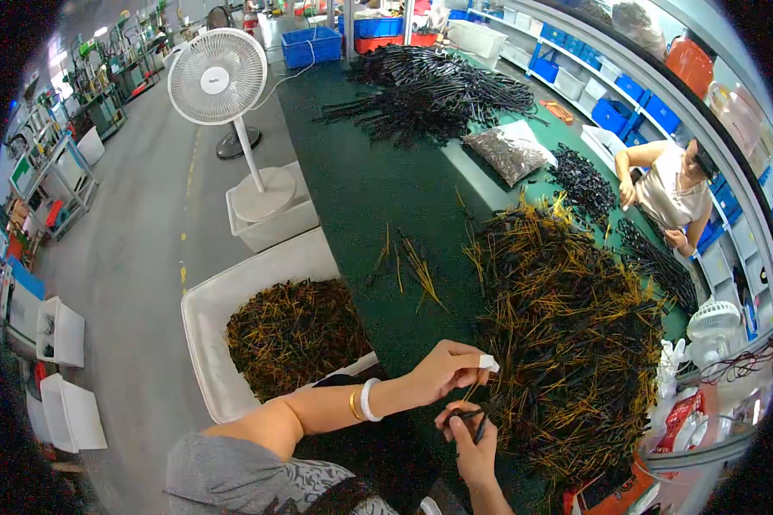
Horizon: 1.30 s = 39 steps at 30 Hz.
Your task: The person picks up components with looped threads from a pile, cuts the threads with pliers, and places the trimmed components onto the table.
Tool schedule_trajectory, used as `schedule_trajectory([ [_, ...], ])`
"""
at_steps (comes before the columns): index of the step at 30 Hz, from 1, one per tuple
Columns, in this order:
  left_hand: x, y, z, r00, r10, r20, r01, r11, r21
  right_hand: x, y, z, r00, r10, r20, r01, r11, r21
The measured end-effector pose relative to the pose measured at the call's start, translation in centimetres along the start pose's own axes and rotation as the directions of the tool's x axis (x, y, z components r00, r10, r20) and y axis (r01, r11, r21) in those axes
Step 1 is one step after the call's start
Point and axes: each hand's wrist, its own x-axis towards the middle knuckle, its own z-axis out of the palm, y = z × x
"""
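Note:
My left hand [448, 374] reaches over the near edge of the green table, a white wrap on one fingertip. Its fingers are pinched together; what they hold is too small to make out. Just below it, my right hand [472, 442] is closed around a short black cable piece [479, 424]. Both hands are beside a large heap of short yellow and black wires [567, 335]. A few loose yellow wires [423, 270] lie on the green table [352, 189] beyond my left hand.
On the left, a white bin [210, 343] holds more yellow and black wires, near a white fan [217, 79]. Black cables [438, 90] and a bag of small parts [508, 151] lie farther back. A co-worker [674, 184] works at the right. A small fan [715, 322] stands there too.

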Motion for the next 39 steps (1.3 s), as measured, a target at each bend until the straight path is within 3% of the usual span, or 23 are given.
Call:
schedule_trajectory([
  [3, 0.3, -0.2, -0.2, 0.998, 0.058, 0.010, -0.058, 0.998, -0.006, 0.1, 0.0, -0.5, 0.998, 0.043, -0.041, -0.038, 0.993, 0.113],
  [5, 0.2, 0.3, -0.1, 0.991, -0.012, 0.130, 0.007, 0.999, 0.033, 0.1, -0.1, -0.6, 0.994, 0.078, -0.070, -0.063, 0.977, 0.204],
  [8, 0.5, 0.2, -0.2, 0.985, 0.013, 0.170, -0.018, 0.999, 0.027, 0.2, -0.2, -0.9, 0.998, 0.066, 0.004, -0.064, 0.957, 0.281],
  [14, 0.3, -0.1, -1.5, 0.952, 0.032, 0.306, -0.025, 0.999, -0.028, -0.2, 0.5, -0.7, 0.992, 0.127, -0.006, -0.115, 0.918, 0.380],
  [24, -1.0, 0.1, -0.6, 0.994, 0.034, 0.105, -0.031, 0.999, -0.031, -0.5, 0.7, -0.3, 0.994, 0.105, 0.028, -0.108, 0.921, 0.373],
  [32, -1.0, 0.3, -0.5, 0.994, 0.065, 0.089, -0.078, 0.986, 0.151, -1.0, -0.1, 1.1, 0.981, 0.192, -0.036, -0.169, 0.925, 0.342],
  [34, -1.2, 0.7, -0.3, 0.983, 0.143, 0.119, -0.167, 0.958, 0.231, -1.1, 0.4, 1.0, 0.992, 0.120, -0.035, -0.104, 0.945, 0.310],
  [39, -1.6, 0.1, 0.3, 0.982, 0.173, 0.070, -0.182, 0.972, 0.147, -0.8, 0.6, 0.8, 0.993, 0.109, -0.049, -0.095, 0.966, 0.239],
])
